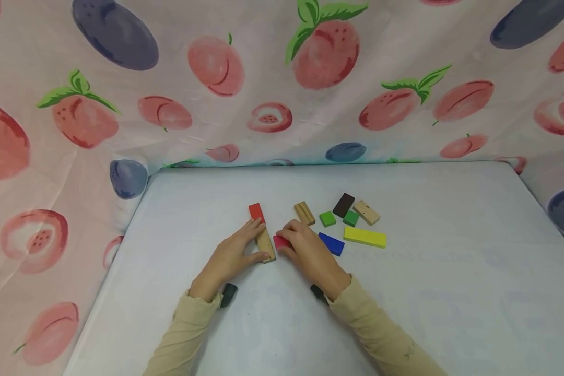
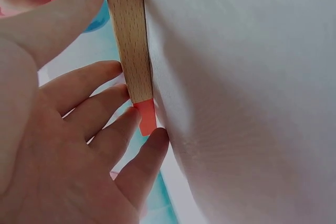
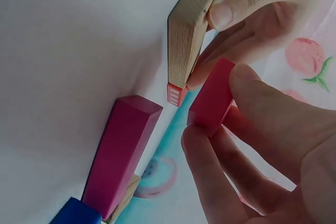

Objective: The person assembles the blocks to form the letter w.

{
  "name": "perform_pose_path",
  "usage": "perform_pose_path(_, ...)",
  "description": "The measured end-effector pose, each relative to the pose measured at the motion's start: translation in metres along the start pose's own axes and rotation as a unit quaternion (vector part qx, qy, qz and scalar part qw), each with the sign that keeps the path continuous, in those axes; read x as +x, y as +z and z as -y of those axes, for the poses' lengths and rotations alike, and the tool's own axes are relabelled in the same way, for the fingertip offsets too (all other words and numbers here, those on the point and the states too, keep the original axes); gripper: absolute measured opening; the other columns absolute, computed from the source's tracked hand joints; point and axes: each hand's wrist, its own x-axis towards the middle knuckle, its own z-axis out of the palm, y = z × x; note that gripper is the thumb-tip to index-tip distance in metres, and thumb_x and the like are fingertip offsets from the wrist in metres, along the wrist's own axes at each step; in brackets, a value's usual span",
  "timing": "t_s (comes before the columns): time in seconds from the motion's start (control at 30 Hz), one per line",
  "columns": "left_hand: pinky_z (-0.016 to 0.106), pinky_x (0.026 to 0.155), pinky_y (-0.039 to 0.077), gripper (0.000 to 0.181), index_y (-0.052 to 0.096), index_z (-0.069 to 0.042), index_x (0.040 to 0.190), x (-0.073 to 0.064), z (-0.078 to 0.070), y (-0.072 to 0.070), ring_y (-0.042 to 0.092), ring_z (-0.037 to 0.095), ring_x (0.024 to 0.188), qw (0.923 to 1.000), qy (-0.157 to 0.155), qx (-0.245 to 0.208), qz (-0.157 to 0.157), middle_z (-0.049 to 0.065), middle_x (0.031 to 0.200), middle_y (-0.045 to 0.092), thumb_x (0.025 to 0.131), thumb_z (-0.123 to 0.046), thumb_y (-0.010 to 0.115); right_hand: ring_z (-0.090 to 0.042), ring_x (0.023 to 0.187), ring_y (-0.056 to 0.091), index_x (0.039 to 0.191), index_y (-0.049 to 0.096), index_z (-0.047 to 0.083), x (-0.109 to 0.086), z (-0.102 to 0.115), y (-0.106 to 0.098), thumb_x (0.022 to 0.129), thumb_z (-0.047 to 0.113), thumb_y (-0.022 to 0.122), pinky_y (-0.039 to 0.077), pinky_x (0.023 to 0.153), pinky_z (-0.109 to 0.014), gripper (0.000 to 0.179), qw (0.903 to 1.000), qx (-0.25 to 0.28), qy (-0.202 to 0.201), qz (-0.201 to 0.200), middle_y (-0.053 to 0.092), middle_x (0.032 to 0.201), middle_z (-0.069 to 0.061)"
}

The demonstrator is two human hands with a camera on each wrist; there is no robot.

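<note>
My left hand (image 1: 237,248) lies along a long plain wooden block (image 1: 265,244) flat on the table; its thumb is at the near end and its fairly straight fingertips touch the far part. An orange-red block (image 1: 255,211) continues the line at the wooden block's far end. Just to the right, my right hand (image 1: 310,256) pinches a pinkish-red block (image 3: 212,98) between thumb and fingers, close beside the wooden block. A magenta block (image 3: 123,156) stands out in the right wrist view; the right hand hides it in the head view.
Right of the hands lie a blue block (image 1: 331,244), a long yellow block (image 1: 364,237), a grooved wooden block (image 1: 304,213), a light green block (image 1: 327,219), a darker green block (image 1: 351,218), a dark brown block (image 1: 343,205) and another wooden block (image 1: 366,212). Fruit-printed cloth (image 1: 169,141) surrounds the white table (image 1: 427,303).
</note>
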Motion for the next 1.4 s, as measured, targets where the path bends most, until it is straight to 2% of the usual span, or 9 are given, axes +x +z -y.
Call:
perform_pose_path(0.87, 0.055, 0.114, 0.035, 0.075, 0.044, -0.011, 0.15, -0.002, -0.004, -0.001, 0.025, 0.025, 0.151, 0.9999, -0.004, -0.004, -0.011, 0.003, 0.162, 0.03, 0.086, -0.036, 0.076, -0.018, 0.1, 0.061, 0.115, 0.073, 0.003, -0.018, 0.0, 0.009, 0.086, 0.017, 0.078, 0.057, 0.088, -0.03, 0.032, 0.9987, -0.019, -0.042, 0.02, 0.063, 0.108, -0.007)
perform_pose_path(1.23, 0.055, 0.114, 0.034, 0.076, 0.043, -0.01, 0.15, -0.001, -0.003, 0.001, 0.024, 0.025, 0.151, 0.9999, -0.001, -0.008, -0.005, 0.003, 0.162, 0.029, 0.086, -0.035, 0.076, -0.015, 0.096, 0.061, 0.113, 0.074, 0.005, -0.022, 0.003, 0.01, 0.085, 0.019, 0.079, 0.057, 0.087, -0.026, 0.032, 0.9973, -0.035, -0.045, 0.047, 0.063, 0.104, -0.004)
perform_pose_path(1.4, 0.055, 0.115, 0.034, 0.076, 0.044, -0.01, 0.15, -0.002, -0.003, 0.001, 0.024, 0.025, 0.151, 0.9999, -0.001, -0.008, -0.007, 0.003, 0.162, 0.03, 0.086, -0.034, 0.076, -0.015, 0.094, 0.061, 0.111, 0.075, 0.004, -0.023, 0.002, 0.012, 0.084, 0.019, 0.079, 0.057, 0.085, -0.026, 0.031, 0.9971, -0.037, -0.051, 0.042, 0.064, 0.103, -0.004)
